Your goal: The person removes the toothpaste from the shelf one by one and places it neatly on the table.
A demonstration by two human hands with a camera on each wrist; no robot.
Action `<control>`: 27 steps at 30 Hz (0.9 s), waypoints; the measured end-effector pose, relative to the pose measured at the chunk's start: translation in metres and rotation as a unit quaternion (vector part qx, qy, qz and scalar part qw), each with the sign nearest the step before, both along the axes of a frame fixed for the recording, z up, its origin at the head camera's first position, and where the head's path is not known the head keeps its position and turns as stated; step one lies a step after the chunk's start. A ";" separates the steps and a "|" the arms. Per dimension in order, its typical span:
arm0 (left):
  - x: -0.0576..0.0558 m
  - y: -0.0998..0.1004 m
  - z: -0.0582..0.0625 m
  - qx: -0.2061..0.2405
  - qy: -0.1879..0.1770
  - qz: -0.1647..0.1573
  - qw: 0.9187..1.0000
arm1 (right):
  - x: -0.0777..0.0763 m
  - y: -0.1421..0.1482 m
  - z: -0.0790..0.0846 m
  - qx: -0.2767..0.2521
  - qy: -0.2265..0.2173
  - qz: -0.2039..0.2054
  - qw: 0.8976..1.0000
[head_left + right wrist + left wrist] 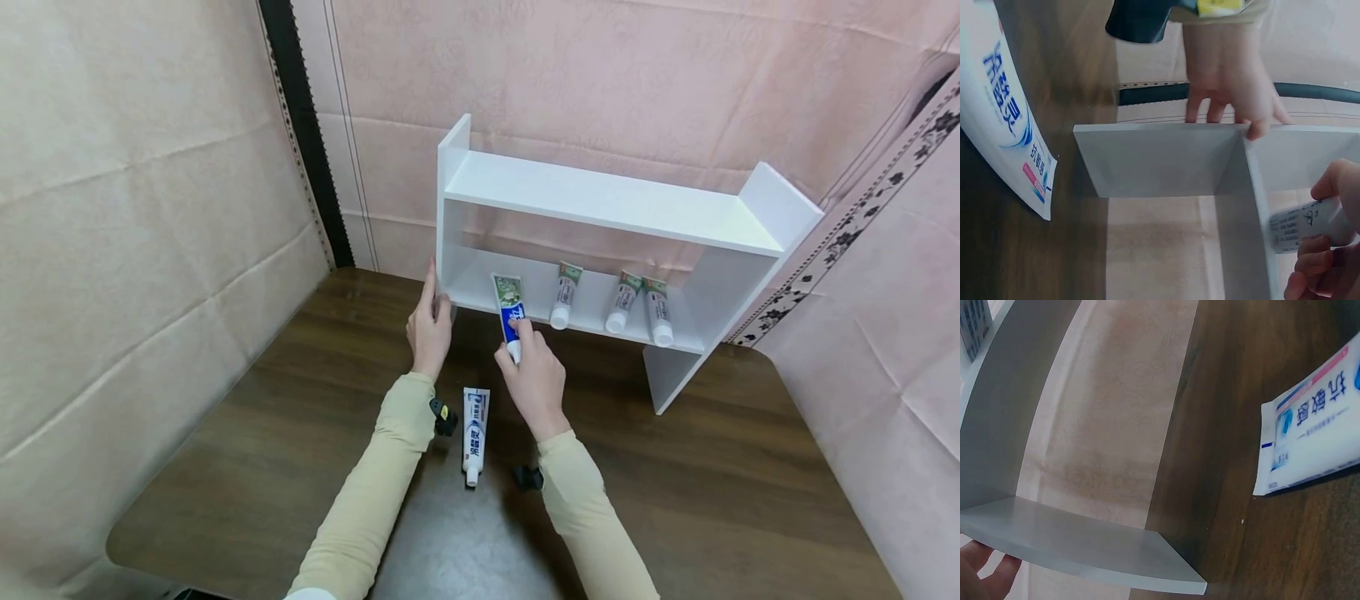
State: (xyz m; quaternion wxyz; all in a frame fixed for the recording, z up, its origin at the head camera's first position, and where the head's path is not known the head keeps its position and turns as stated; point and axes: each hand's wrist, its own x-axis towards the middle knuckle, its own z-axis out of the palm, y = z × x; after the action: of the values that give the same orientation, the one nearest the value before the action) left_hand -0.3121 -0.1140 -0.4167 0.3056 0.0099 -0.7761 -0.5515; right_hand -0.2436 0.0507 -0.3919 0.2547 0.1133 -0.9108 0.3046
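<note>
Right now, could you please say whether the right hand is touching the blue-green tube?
Touching: in the right wrist view, the right hand pinches the tube from both sides.

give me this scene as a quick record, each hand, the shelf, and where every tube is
left hand: against the left side panel of the white shelf
right hand: holds a green-and-blue tube near its cap end
held tube: flat end over the lower board; contact unclear
tubes on lower board: three, caps toward the front; one apart, two close together at right
tube on table: one white-and-blue tube, cap toward the person
surface: brown wooden table
</note>
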 end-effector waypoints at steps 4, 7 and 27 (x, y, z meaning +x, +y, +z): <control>-0.001 0.001 -0.001 -0.005 0.001 0.002 1.000 | 0.016 0.011 0.001 -0.001 0.002 0.005 1.000; -0.002 0.001 -0.001 -0.005 0.004 0.003 1.000 | 0.030 0.019 0.001 -0.018 0.004 0.013 1.000; -0.003 0.000 -0.002 -0.003 0.007 0.017 1.000 | 0.090 0.053 -0.045 0.064 -0.062 0.000 0.996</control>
State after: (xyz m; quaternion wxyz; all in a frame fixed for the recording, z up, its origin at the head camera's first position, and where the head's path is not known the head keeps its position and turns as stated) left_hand -0.3155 -0.1139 -0.4192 0.3205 0.0177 -0.7752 -0.5440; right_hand -0.1532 0.1039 -0.4366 0.1899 0.1099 -0.9425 0.2523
